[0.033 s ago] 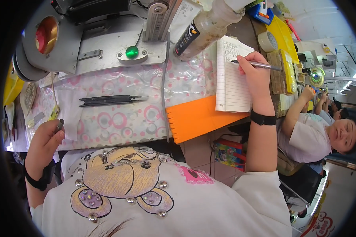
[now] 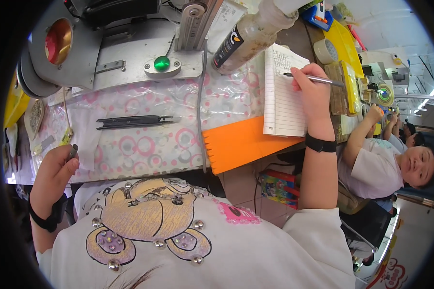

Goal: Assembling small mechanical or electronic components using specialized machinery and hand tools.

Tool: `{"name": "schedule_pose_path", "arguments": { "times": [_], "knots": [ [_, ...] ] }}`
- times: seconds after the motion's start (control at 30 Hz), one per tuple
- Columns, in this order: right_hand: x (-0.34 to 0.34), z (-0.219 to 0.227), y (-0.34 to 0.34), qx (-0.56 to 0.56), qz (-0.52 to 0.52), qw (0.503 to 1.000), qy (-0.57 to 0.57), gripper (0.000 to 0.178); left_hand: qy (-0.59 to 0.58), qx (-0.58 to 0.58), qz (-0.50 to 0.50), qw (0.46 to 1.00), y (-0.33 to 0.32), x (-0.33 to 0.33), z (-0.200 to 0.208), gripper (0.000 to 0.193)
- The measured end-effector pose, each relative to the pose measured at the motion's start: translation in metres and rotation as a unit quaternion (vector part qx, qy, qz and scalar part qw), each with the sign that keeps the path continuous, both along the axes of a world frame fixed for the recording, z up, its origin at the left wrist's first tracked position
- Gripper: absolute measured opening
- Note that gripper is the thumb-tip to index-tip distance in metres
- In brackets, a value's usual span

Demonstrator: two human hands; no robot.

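Note:
My right hand (image 2: 311,91) is closed round a grey pen (image 2: 323,81), its tip on the lined page of an open notebook (image 2: 282,108) with handwriting near the top. The notebook partly covers an orange sheet (image 2: 248,142) with a scalloped edge. At the table's near left edge, my left hand (image 2: 58,168) is closed on a small grey pen cap (image 2: 73,151), whose end sticks out above the fingers. Black tweezers (image 2: 132,122) lie on the patterned tablecloth between the hands, touched by neither.
A metal machine base (image 2: 130,58) with a green button (image 2: 162,63) stands at the back left. A grey cable (image 2: 200,106) runs across the table. Behind the notebook are a cloudy bottle (image 2: 248,41) and a tape roll (image 2: 325,51). Another person (image 2: 376,161) sits at the right.

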State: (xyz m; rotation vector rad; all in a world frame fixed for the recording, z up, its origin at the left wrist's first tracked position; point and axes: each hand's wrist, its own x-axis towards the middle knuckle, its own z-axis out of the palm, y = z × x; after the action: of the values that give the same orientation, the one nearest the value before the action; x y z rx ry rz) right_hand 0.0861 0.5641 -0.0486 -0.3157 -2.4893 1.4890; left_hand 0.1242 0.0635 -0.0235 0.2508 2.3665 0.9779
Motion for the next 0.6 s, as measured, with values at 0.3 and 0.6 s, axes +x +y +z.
{"name": "schedule_pose_path", "arguments": {
  "times": [0.3, 0.6],
  "knots": [
    [0.094, 0.087, -0.082, -0.240, 0.024, 0.942, 0.232, 0.008, 0.200, 0.007, -0.108, 0.974, 0.041, -0.010, 0.054, 0.018],
    [0.130, 0.106, -0.202, -0.347, 0.270, 0.890, 0.124, 0.036, 0.312, 0.158, -0.218, 0.911, 0.075, 0.020, 0.079, 0.025]
  ]
}}
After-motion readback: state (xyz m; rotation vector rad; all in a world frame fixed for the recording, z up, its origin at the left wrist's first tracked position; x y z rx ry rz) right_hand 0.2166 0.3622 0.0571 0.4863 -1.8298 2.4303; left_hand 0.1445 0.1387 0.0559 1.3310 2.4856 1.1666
